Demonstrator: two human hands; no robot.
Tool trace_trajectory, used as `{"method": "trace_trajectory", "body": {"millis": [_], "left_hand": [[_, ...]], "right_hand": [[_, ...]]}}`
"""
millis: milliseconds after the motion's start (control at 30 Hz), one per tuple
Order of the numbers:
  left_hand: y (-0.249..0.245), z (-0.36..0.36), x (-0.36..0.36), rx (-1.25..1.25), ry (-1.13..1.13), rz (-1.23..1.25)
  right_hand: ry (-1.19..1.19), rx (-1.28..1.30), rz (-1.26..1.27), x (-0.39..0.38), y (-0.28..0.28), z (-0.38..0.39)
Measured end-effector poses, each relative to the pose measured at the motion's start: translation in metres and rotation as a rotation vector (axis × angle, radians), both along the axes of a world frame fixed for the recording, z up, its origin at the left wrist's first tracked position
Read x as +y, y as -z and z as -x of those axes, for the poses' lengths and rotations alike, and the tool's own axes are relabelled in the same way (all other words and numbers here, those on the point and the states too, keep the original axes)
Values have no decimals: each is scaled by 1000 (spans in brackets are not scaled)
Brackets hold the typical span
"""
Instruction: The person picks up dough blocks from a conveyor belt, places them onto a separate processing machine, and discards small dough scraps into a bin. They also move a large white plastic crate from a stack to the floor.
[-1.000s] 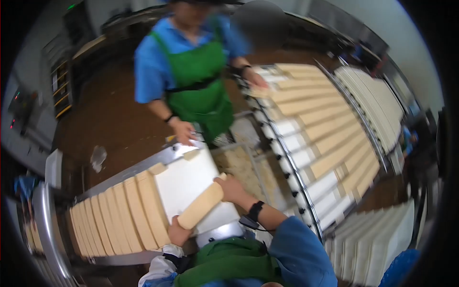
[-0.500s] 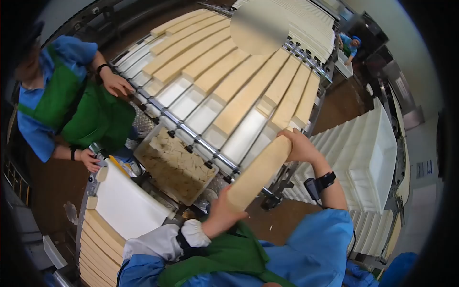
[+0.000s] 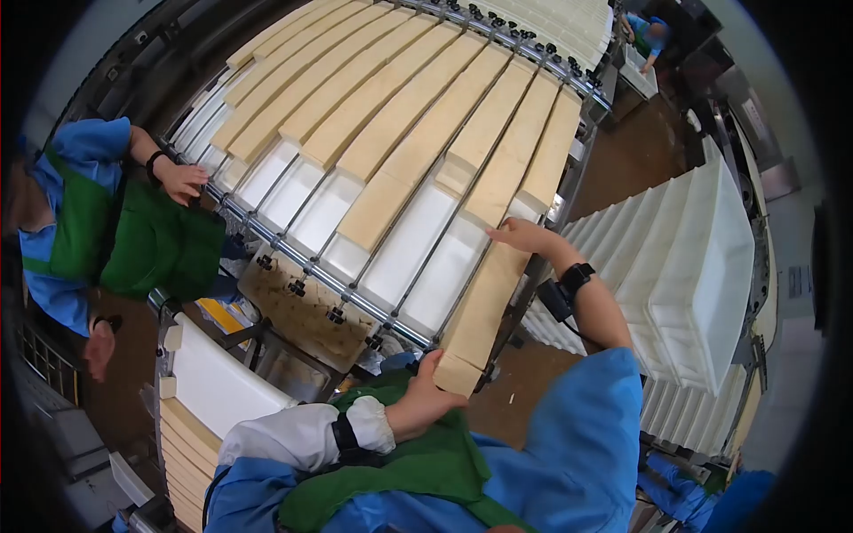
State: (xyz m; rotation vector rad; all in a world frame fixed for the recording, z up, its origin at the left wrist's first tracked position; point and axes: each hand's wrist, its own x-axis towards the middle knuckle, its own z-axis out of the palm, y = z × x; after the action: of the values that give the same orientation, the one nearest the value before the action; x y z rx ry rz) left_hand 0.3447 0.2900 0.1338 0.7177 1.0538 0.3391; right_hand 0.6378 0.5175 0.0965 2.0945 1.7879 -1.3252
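A long pale beige slab (image 3: 490, 298) lies lengthwise along the right edge of the slatted conveyor, its near end toward me. My left hand (image 3: 425, 404) grips that near end, thumb along the left side. At the far end my right hand (image 3: 526, 238) holds the slab, its fingers over the top. A line runs across the slab close to my left hand. Just beyond my right hand, another beige slab (image 3: 553, 147) lies in the same outer lane. More such slabs lie side by side in the lanes to the left.
A metal rail (image 3: 311, 265) with black knobs borders the conveyor's near end. Below it sits a bin (image 3: 306, 306) of beige scraps. A co-worker in a green apron (image 3: 160, 235) stands at left, beside a white curved chute (image 3: 222, 373). Stacked white trays (image 3: 662, 275) stand at right.
Both hands have brought the slab from a raised, tilted position down onto the conveyor's right edge. The view has shifted. The co-worker's lower hand has come away from the chute's end.
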Motion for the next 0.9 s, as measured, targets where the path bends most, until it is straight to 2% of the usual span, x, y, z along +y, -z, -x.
{"method": "trace_trajectory", "body": {"millis": [100,200,500,700,800,900], "left_hand": [[-9,1,7,-12,1,51],[-5,2,6,-42,-22,51],[-4,2,4,-80,-43,62],[-20,2,11,-117,-69,101],[-22,2,13,-119,-67,111],[-15,-3,10,-91,-80,72]], "right_hand": [[-23,14,-28,-3,-21,-5],[9,256,-27,1,-5,-40],[-101,218,-70,4,-1,-50],[57,237,-40,9,6,-54],[-185,117,-177,11,13,-56],[-229,-178,-470,-2,5,-39]]}}
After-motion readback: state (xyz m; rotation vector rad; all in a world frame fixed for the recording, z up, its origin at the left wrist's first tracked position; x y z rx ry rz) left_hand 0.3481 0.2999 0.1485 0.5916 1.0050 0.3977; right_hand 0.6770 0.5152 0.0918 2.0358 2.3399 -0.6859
